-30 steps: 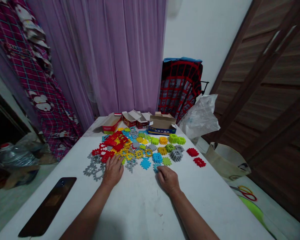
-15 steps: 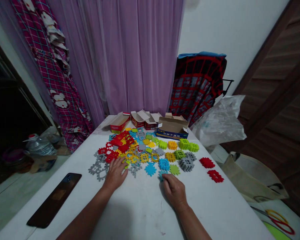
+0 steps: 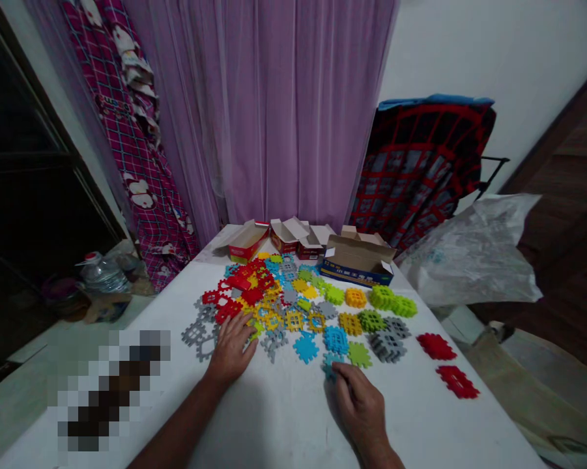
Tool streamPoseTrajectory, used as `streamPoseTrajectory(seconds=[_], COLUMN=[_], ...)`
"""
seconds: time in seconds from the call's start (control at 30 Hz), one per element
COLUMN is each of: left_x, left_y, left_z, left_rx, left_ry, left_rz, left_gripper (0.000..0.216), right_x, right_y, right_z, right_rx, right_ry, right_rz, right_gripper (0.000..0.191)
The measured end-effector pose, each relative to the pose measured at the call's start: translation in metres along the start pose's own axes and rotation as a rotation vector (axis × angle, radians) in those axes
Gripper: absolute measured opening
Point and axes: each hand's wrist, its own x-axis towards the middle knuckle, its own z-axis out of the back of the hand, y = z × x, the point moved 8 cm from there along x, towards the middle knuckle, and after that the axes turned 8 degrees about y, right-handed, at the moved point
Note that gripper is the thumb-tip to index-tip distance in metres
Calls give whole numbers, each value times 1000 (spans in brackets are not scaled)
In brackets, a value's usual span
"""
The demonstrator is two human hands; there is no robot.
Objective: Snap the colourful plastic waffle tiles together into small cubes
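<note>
My left hand (image 3: 233, 348) lies with its fingers spread at the near edge of a mixed heap of plastic interlocking tiles. Red tiles (image 3: 229, 310), yellow tiles (image 3: 294, 320) and grey tiles (image 3: 194, 333) are around its fingertips. My right hand (image 3: 361, 398) is closed, thumb and forefinger on the near edge of a blue interlocking tile (image 3: 330, 366). Just beyond it are a stack of blue tiles (image 3: 336, 340) and a light green tile (image 3: 359, 354). A flat blue tile (image 3: 305, 347) lies between my two hands.
Sorted stacks stand right of the heap: grey (image 3: 388, 345), dark green (image 3: 372, 320), orange (image 3: 356, 298) and red (image 3: 436, 346). Open cartons, including a blue box (image 3: 356, 272), line the table's far edge. A clear plastic bag (image 3: 473, 254) hangs at the right.
The camera view has shifted, so the table and things on it appear farther right. Both hands keep nearly the same places relative to the tiles.
</note>
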Motion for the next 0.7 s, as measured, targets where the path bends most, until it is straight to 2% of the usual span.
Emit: streamPoseTrajectory(seconds=[0.27,0.43,0.6,0.7], left_x=[-4,-4,-6,3], left_y=[2,0,-2,1], left_z=[-12,-7,-3,2], left_rx=[-27,-69,-121,-146], left_ry=[55,34,-9,-42], left_rz=[-11,-30,-65,-83], left_gripper=[23,26,26,26], right_x=[0,-1,-6,-9], right_y=[11,9,2,-4], right_z=[9,10,16,20], right_rx=[2,-40,-105,-140], right_ry=[-17,-31,-101,-138], right_rz=[57,51,14,-18], right_gripper=[17,15,17,19])
